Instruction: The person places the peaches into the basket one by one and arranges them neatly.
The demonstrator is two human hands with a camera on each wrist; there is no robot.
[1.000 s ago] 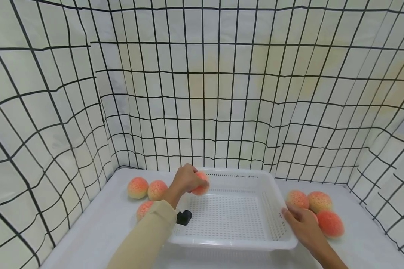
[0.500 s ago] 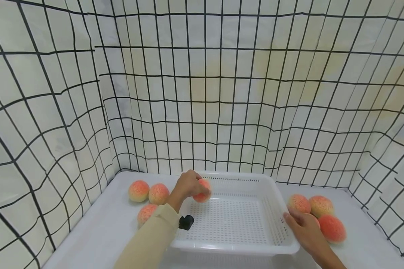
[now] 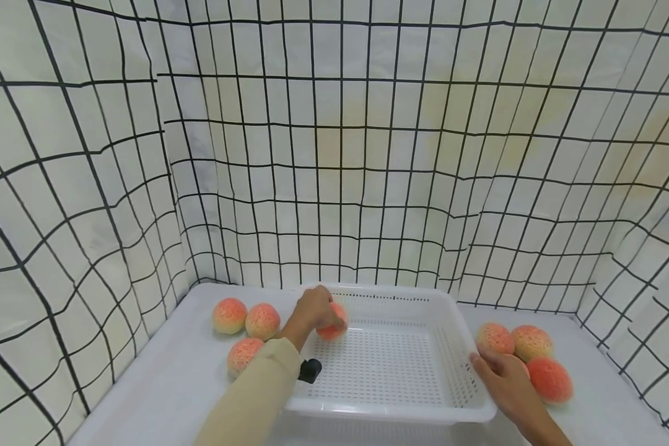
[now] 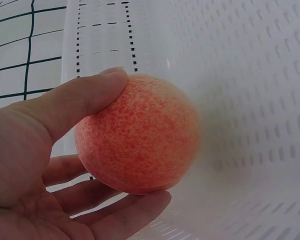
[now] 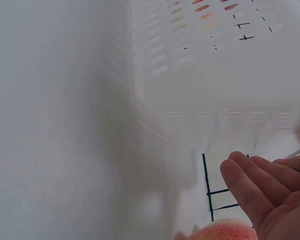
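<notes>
My left hand point(image 3: 316, 310) holds a red-orange peach point(image 4: 140, 135) in the left part of a white perforated basket point(image 3: 390, 412). In the left wrist view its thumb lies along one side of the fruit and the fingers are bent under the other, close beside the basket wall. My right hand point(image 3: 502, 378) grips the basket's right rim, thumb on the rim and fingers at the outer side. From the right wrist view, those fingers point(image 5: 260, 185) extend beneath the rim, near a peach point(image 5: 222, 231).
Three peaches point(image 3: 230, 316) sit on the white table point(image 3: 161, 390) left of the basket, and several more peaches point(image 3: 549, 379) cluster beyond its right side, partly behind my right hand. Black netting point(image 3: 340, 167) over white sheeting encloses the back and sides. A small black device point(image 3: 310, 370) sits at my left wrist.
My left hand has lowered the peach a little deeper into the basket. The head view has tilted slightly. My right hand stays at the rim.
</notes>
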